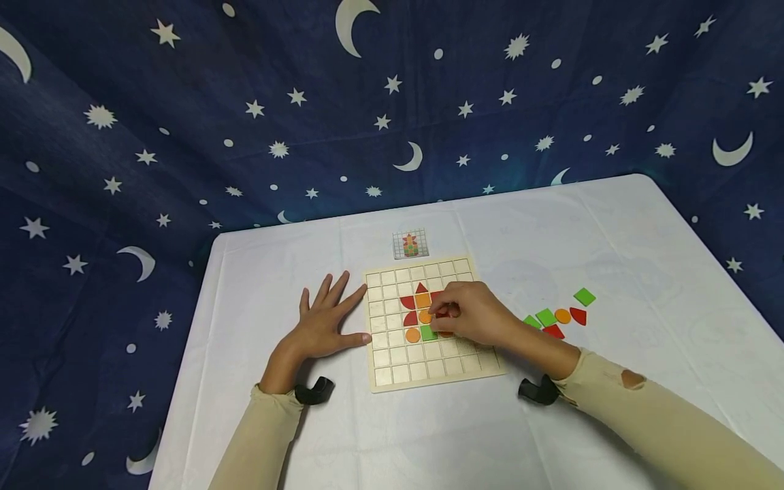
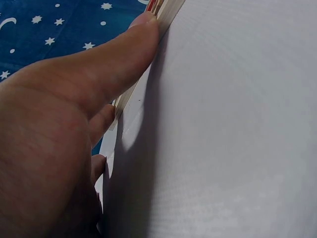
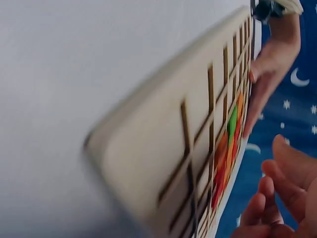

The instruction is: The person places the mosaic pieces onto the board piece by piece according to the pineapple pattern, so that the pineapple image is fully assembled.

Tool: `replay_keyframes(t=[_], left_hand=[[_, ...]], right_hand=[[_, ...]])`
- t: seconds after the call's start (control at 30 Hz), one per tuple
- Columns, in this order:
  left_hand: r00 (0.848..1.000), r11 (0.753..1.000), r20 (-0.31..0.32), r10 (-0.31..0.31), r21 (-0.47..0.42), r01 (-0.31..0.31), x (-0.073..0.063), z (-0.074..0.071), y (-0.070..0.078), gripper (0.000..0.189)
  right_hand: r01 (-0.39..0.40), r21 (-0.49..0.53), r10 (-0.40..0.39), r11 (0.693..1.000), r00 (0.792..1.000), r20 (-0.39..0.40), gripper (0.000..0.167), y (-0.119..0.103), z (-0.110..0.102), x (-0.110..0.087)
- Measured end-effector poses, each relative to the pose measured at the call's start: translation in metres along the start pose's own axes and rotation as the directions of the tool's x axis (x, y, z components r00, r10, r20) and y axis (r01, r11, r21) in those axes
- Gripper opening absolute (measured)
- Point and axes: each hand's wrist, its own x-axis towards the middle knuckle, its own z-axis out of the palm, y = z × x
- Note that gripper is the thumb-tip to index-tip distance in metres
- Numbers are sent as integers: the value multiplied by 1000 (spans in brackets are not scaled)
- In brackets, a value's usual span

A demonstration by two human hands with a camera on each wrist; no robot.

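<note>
A pale wooden grid board lies on the table, with red, orange and green flat pieces in its middle cells. They include a red triangle, an orange square, an orange circle and a green square. My left hand is spread on the cloth, thumb and forefinger at the board's left edge. Over the pieces is my right hand, fingers loosely bent, fingertips close beside another orange circle and hiding nearby cells. No piece shows between those fingers in the right wrist view.
A small pattern card with a coloured figure on a grid lies behind the board. To the right are loose pieces: green squares, an orange circle and red pieces, partly behind the right forearm. A starry blue curtain hangs behind the white-covered table.
</note>
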Motion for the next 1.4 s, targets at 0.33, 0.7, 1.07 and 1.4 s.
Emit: replay_keyframes(t=[0.33,0.7,1.07,1.4], left_hand=[[1000,1000,-7,7,-1,-7,0,1,0,98],[1000,1000,-6,8,-8,-8,0,1,0,99],[1000,1000,-11,1,13,-1,0,1,1,98],[1000,1000,-15,-1,23,1,0,3,1,98]], right_hand=[[-24,-38,23,999,1000,-12,8,33,-51,-22],[-70,-160,74,985,997,16,6,70,-105,-49],[-198,-254,225,947,971,82,16,107,-133,-72],[-224,-244,276,943,939,205,26,124,-137,-82]])
